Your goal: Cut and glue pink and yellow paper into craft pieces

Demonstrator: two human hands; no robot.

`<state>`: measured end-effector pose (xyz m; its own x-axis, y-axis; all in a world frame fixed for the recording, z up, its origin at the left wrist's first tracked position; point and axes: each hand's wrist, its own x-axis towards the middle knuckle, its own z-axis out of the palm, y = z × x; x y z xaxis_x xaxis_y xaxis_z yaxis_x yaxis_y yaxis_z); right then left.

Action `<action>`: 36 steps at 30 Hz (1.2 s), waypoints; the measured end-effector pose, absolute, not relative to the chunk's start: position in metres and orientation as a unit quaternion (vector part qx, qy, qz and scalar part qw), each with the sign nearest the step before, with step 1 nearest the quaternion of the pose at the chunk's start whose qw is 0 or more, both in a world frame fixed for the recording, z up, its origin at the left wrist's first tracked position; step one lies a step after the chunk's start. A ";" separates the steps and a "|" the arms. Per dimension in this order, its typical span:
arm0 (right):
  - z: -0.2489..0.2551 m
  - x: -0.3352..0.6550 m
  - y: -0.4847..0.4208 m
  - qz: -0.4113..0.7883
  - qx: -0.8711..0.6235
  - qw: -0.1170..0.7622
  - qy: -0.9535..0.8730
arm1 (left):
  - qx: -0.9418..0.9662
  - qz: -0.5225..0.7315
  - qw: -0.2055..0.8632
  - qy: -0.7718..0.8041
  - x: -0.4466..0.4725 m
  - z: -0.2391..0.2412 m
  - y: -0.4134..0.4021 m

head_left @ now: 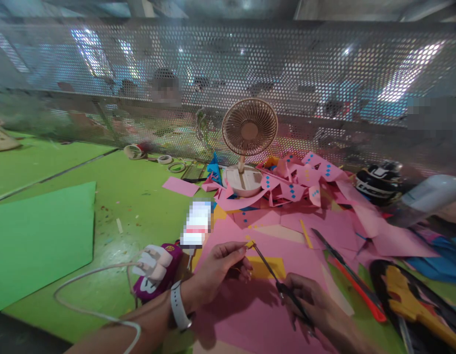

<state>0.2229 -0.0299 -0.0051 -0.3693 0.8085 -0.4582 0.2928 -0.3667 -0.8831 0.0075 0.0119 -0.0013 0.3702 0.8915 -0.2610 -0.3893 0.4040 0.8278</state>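
Observation:
My left hand (pixel 228 265), with a white watch on its wrist, pinches a small yellow paper piece (pixel 250 244) between thumb and fingers. In my right hand (pixel 312 300) is a pair of dark scissors (pixel 270 268), its blades pointing up and left so that the tips meet the yellow piece. Whether the blades are parted I cannot tell. Below both hands lies pink paper (pixel 242 305), with a yellow paper strip (pixel 272 267) on it behind the scissors.
A small fan (pixel 250 130) stands at the back beside pink scraps (pixel 294 177). On the left are a phone (pixel 197 223), a purple power adapter (pixel 157 275) with a cable, and green card (pixel 43 241). A red-handled cutter (pixel 355 282) and yellow glue gun (pixel 415 300) lie right.

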 end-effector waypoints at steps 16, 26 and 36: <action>-0.004 0.221 -0.029 0.589 -0.568 0.176 -0.548 | 0.339 0.401 0.769 0.363 0.007 -0.001 0.012; -0.009 0.221 -0.029 0.593 -0.567 0.189 -0.540 | 0.337 0.406 0.769 0.361 0.008 0.001 0.012; -0.005 0.221 -0.029 0.598 -0.560 0.186 -0.542 | 0.344 0.408 0.768 0.355 0.006 0.000 0.012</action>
<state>0.2215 -0.0289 -0.0045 -0.3024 0.8305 -0.4678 0.3848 -0.3427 -0.8570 0.0064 0.0121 0.0004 0.4154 0.8705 -0.2639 -0.3818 0.4302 0.8180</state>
